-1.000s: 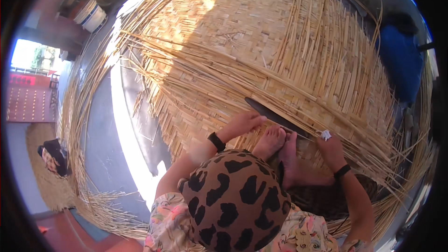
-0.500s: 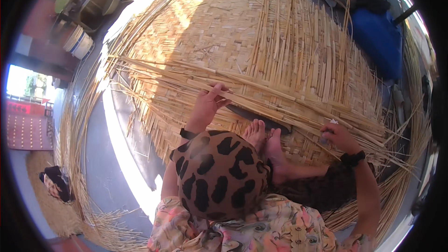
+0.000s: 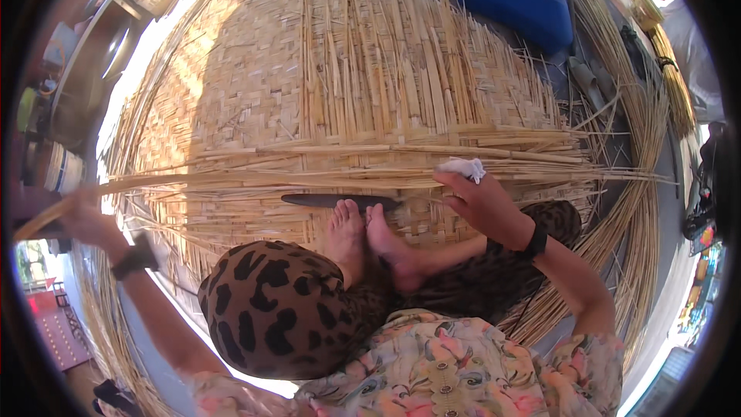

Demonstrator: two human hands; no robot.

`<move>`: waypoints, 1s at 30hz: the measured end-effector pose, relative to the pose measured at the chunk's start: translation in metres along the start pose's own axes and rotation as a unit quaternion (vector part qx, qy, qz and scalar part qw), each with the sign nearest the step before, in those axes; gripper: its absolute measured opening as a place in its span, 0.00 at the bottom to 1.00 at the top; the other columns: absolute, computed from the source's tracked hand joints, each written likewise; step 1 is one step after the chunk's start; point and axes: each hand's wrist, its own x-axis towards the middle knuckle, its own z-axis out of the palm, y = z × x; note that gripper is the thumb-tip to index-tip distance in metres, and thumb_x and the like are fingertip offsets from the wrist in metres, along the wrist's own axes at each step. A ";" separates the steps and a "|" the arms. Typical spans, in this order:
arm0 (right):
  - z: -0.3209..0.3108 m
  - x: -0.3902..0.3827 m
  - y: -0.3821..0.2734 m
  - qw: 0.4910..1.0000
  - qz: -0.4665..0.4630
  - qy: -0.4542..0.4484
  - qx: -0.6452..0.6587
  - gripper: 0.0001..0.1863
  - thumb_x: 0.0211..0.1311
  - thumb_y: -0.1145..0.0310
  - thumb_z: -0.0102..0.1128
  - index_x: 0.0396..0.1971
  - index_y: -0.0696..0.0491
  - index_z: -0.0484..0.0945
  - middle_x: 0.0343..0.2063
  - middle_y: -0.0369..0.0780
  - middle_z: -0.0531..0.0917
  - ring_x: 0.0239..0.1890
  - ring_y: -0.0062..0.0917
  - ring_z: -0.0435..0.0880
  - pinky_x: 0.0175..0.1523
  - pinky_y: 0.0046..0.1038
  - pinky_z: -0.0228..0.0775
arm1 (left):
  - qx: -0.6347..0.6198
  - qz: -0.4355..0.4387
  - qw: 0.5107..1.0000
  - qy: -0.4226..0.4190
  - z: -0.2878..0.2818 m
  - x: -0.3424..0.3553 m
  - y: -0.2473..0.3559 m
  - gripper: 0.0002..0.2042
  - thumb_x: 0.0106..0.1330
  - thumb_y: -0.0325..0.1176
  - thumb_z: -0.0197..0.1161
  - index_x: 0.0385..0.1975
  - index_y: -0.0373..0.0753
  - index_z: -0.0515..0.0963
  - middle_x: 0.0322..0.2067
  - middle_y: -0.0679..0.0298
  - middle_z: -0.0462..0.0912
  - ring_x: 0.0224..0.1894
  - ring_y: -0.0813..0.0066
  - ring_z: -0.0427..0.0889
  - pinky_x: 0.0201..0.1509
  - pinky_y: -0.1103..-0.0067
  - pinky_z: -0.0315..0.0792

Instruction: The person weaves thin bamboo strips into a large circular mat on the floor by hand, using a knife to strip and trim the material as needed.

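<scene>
A large mat [image 3: 255, 69] woven from flat, straw-coloured strips lies before me. A long pale strip [image 3: 255, 179] spans it sideways, its left end bending down past the mat's edge. Smeared by motion, my left hand [image 3: 91, 220] is closed on the strip near that end. My right hand [image 3: 486, 205] is closed around the strip toward the mat's right side, with a white cloth wrap [image 3: 465, 169] on a finger. Just beyond my bare feet [image 3: 347, 232] lies a dark, flat, blade-like tool [image 3: 340, 201]. More loose strips [image 3: 478, 139] run crosswise beyond my hands.
A blue container [image 3: 517, 0] stands beyond the mat at the upper right. Bundles of long strips [image 3: 641, 123] line the right side, and others [image 3: 116, 340] lie at the lower left. Pots and buckets [image 3: 65, 166] stand at the left. My patterned knee [image 3: 270, 309] rises between my arms.
My left hand has swung far out to the left along the strip. My right hand has closed on the strip, farther from my body. The whole view has turned to the right.
</scene>
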 end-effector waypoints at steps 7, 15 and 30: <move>-0.045 0.052 -0.138 0.974 0.052 -0.037 0.219 0.21 0.63 0.73 0.76 0.57 0.48 0.86 0.52 0.43 0.88 0.54 0.35 0.87 0.52 0.36 0.78 | 0.323 0.341 0.801 -0.371 0.108 0.023 0.162 0.10 0.76 0.28 0.68 0.54 0.38 0.83 0.49 0.60 0.86 0.53 0.58 0.87 0.57 0.70 0.85; -0.024 0.115 -0.110 0.974 -0.021 0.215 -0.060 0.34 0.70 0.72 0.73 0.75 0.53 0.73 0.66 0.52 0.79 0.65 0.47 0.80 0.66 0.43 0.75 | 0.347 0.710 0.555 -0.259 0.179 -0.018 0.125 0.11 0.56 0.32 0.71 0.39 0.49 0.85 0.38 0.69 0.82 0.45 0.65 0.84 0.49 0.67 0.82; 0.070 0.135 -0.021 0.971 -0.051 -0.229 0.049 0.11 0.80 0.66 0.59 0.44 0.58 0.83 0.31 0.44 0.86 0.33 0.37 0.84 0.41 0.38 0.75 | 0.125 -0.038 0.850 -0.511 0.028 -0.108 -0.114 0.25 0.84 0.54 0.63 0.43 0.32 0.86 0.33 0.72 0.82 0.39 0.80 0.78 0.46 0.74 0.76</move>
